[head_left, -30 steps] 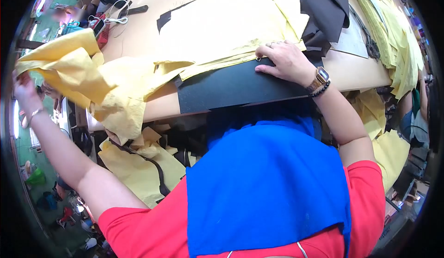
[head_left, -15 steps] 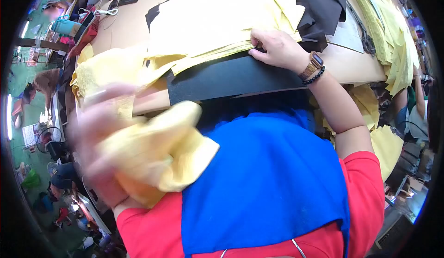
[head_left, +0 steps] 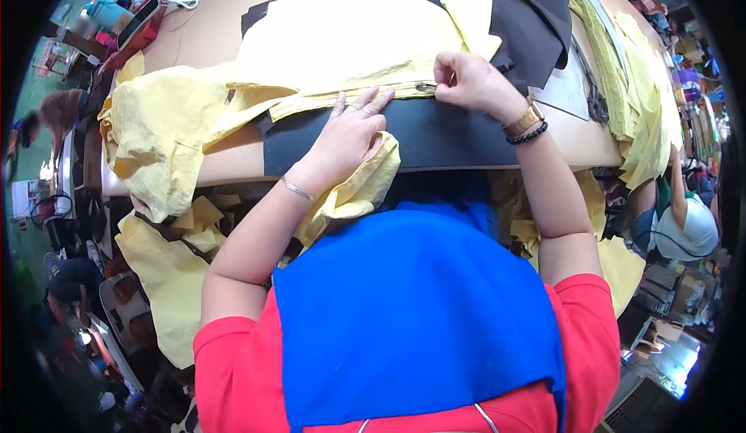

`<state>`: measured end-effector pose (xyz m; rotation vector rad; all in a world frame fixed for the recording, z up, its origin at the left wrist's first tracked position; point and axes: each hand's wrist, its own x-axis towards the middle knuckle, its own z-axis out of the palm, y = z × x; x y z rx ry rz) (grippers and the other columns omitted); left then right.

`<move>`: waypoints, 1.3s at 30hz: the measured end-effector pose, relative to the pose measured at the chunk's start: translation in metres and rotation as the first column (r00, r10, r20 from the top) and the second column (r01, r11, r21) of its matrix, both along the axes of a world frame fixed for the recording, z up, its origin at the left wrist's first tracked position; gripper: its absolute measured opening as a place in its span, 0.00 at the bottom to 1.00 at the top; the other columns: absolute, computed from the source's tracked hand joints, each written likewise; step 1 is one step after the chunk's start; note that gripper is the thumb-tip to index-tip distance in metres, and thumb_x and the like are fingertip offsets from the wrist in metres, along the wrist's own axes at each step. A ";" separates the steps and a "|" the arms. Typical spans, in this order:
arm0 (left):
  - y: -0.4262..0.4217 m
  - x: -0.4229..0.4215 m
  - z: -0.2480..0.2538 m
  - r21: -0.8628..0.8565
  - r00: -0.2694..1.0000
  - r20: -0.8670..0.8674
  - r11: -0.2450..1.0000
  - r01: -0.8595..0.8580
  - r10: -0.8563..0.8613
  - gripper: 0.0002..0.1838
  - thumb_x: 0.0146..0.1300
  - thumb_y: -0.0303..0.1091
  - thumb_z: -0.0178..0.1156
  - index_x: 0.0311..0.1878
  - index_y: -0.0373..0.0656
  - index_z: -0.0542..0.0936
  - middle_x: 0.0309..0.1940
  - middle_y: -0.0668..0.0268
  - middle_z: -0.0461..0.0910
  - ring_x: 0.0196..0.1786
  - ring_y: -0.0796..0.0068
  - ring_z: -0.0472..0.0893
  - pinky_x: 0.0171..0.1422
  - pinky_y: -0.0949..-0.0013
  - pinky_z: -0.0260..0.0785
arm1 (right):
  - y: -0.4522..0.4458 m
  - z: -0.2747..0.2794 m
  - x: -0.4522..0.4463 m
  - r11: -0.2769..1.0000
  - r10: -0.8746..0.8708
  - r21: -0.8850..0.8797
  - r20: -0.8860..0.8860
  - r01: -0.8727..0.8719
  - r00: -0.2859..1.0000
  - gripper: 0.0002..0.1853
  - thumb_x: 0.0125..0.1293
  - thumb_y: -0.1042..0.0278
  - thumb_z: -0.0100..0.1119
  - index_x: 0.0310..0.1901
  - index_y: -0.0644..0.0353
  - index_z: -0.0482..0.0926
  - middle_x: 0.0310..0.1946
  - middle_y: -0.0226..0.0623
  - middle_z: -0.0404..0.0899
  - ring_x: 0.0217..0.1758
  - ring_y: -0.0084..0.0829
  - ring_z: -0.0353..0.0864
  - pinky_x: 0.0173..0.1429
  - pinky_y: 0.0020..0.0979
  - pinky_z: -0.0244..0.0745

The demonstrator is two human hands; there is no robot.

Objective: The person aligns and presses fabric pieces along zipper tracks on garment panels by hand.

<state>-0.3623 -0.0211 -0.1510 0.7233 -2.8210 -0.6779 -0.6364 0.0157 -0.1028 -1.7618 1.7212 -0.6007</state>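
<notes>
A stack of yellow cloth (head_left: 342,37) lies on the table, its near edge along a black board (head_left: 334,134). My left hand (head_left: 353,132) rests its outstretched fingertips on that edge, while a loose yellow piece (head_left: 361,180) is tucked under its palm and hangs over the table's front edge. Closed in a pinch, my right hand (head_left: 465,82) holds a small dark metal tool (head_left: 425,87) at the stack's near edge; what kind of tool I cannot make out. More yellow cloth (head_left: 163,114) drapes over the table's front edge at the left.
Dark cloth (head_left: 521,13) lies behind the stack. Yellow pieces (head_left: 633,83) hang at the table's right side. A red basket (head_left: 140,41), a teal cup (head_left: 113,15) and a white cable (head_left: 183,2) are at the back left. A person in a white top (head_left: 684,227) is at the right.
My left hand has swung in from the far left with the yellow piece and now touches the stack's edge. My right hand stays at that edge. The view has shifted slightly.
</notes>
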 end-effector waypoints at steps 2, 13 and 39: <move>0.002 0.000 0.001 -0.021 1.000 -0.017 1.000 0.002 -0.002 0.02 0.67 0.25 0.56 0.38 0.41 0.72 0.83 0.63 0.61 0.86 0.55 0.54 0.84 0.28 0.40 | -0.012 0.006 -0.005 0.998 0.059 -0.030 -0.038 -0.060 0.998 0.08 0.59 0.71 0.65 0.35 0.65 0.77 0.26 0.33 0.79 0.30 0.25 0.79 0.39 0.30 0.77; 0.009 0.010 -0.010 -0.169 0.981 -0.182 0.981 -0.099 0.067 0.04 0.67 0.28 0.59 0.38 0.43 0.73 0.82 0.58 0.62 0.85 0.52 0.58 0.83 0.30 0.45 | -0.016 -0.027 0.008 0.925 -0.002 -0.379 -0.096 -0.035 0.995 0.10 0.70 0.67 0.68 0.45 0.65 0.83 0.37 0.39 0.83 0.34 0.32 0.85 0.44 0.32 0.81; 0.009 0.002 -0.013 -0.142 0.990 -0.074 0.981 -0.134 0.124 0.05 0.67 0.30 0.60 0.38 0.43 0.73 0.81 0.57 0.64 0.83 0.52 0.60 0.81 0.29 0.50 | 0.013 -0.053 0.050 0.867 -0.087 -0.487 -0.358 -0.106 0.930 0.06 0.58 0.73 0.64 0.33 0.61 0.75 0.30 0.44 0.78 0.40 0.47 0.80 0.50 0.44 0.76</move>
